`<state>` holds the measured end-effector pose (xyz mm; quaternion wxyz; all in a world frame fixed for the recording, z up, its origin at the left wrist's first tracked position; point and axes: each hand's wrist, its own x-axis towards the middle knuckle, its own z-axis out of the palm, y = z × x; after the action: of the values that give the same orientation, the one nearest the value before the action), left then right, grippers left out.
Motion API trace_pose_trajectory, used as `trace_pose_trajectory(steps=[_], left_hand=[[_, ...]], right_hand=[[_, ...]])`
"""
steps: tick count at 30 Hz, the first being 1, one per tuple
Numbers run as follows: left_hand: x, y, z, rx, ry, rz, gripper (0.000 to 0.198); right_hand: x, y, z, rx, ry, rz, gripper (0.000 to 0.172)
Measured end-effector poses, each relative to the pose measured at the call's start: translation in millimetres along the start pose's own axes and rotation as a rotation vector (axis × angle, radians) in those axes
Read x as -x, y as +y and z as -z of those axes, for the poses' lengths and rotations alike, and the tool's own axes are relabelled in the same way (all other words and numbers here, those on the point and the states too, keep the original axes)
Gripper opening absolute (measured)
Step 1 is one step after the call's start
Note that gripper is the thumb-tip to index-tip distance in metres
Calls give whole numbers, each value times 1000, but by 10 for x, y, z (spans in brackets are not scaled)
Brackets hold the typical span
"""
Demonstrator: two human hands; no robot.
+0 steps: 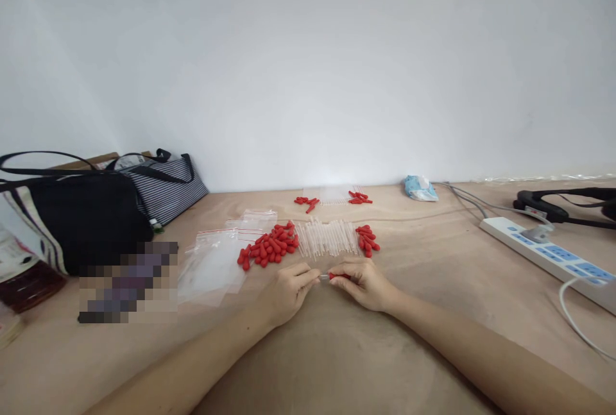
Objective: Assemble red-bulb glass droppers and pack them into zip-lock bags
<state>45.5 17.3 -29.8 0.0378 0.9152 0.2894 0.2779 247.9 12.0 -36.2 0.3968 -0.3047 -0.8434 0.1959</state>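
My left hand [292, 290] is closed in a pinch on a thin clear tube [324, 277]. Its free end meets a red rubber bulb [333, 276] pinched in my right hand [362, 281]; the fingers hide how far the tube sits in it. Just beyond my hands lies a row of clear tubes [330, 238]. A heap of red rubber bulbs [272, 246] is to its left, and a smaller group of red bulbs [367, 240] lies to its right.
Clear zip bags [216, 264] lie left of the heap. Further back are more tubes [334, 195] with red pieces [360, 197] beside them. A black bag [91, 216] stands left; a power strip [543, 251] with cables and a blue packet [420, 188] are right.
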Motion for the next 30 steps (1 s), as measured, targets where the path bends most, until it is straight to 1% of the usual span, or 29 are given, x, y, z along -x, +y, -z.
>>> trace_pose_trajectory(steps=[6,10,13,19,22,24,25,27,28,30], left_hand=[[8,24,-41,-136,20,-27,29],[11,21,-68,-188,9,-30,31],[4,21,-76,-198,-1,-41,31],[-13,9,-91,-184,-17,-33,33],[-12,-2,-95,-130,-24,-14,29],[-9,-6,-82,-106,25,18,25],[-8,-10,-69,-115,64,45,27],[-6,-28,-28,-163,155,127,36],[-7,-45,-4,-193,199,178,40],[-13,-96,45,-255,266,277,40]], right_hand=[[-7,11,-19,185,-66,43,18],[-20,19,-47,327,-69,72,16],[-29,25,-53,368,-76,78,15],[-50,11,-69,376,-132,79,16],[-54,-40,-52,452,-125,75,16],[-39,-51,17,541,-59,64,16],[-23,-34,75,580,-2,49,16],[25,55,233,628,158,-24,18],[55,126,323,637,261,-91,20],[122,294,498,645,453,-287,23]])
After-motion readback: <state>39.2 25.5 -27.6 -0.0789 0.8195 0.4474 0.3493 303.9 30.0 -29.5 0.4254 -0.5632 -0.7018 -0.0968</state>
